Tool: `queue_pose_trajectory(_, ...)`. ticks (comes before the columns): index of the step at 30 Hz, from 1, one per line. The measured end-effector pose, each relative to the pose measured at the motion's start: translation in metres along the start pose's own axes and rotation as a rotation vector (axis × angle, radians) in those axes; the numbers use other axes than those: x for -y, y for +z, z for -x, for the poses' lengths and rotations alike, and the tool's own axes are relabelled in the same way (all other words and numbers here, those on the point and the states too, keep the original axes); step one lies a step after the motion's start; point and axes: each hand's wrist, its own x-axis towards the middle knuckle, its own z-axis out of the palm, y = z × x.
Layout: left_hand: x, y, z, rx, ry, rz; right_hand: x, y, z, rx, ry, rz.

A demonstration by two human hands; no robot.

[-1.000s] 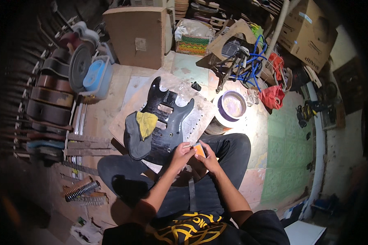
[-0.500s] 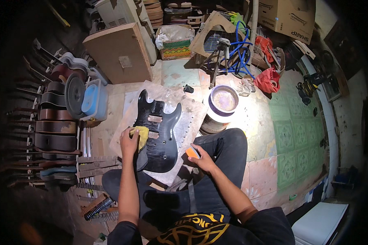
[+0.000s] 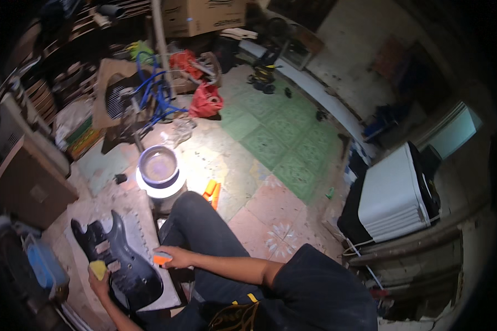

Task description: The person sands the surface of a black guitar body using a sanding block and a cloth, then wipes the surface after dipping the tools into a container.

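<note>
1. since half a second ago your head has swung right: the guitar body (image 3: 119, 259) has slid from mid-picture to the lower left, and a white appliance (image 3: 395, 201) has come into view at right. both hands sit about where they did relative to the body.
2. far left: blue container (image 3: 41, 265) on the floor, just beside the board (image 3: 143, 220) the body lies on.
3. your left hand (image 3: 99, 281) rests at the body's lower left edge, fingers curled onto a yellow cloth (image 3: 98, 269) pressed against the dark face. grasping the cloth, as far as the view shows.
4. guitar body: black, flat on the pale board, long axis running from upper left to lower right. horns point up-left, away from you; rounded end lies toward your lap.
5. your right hand (image 3: 174, 256) sits just off the body's right edge, fingers pinched round a small orange piece (image 3: 161, 258). the body lies to the left of those fingers, close by, not clearly touching.
6. key relation: left hand is on the body, right hand is beside it. left is nearer.
7. above your knee: lit round lamp-like bowl (image 3: 158, 171), glaring white at the rim.
8. right of it: orange tool (image 3: 211, 192) on the tiles, apart from both hands.
</note>
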Motion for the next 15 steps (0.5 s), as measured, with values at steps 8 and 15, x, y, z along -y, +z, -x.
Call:
queue_pose_trajectory(8,-0.041,-0.014,-0.006,-0.086,-0.245,-0.242,0.038,-0.005,0.001,0.011,0.113,0.028)
queue_pose_trajectory(15,-0.03,-0.015,-0.022,-0.034,-0.246,-0.236,0.038,0.002,0.0,0.034,0.114,0.089)
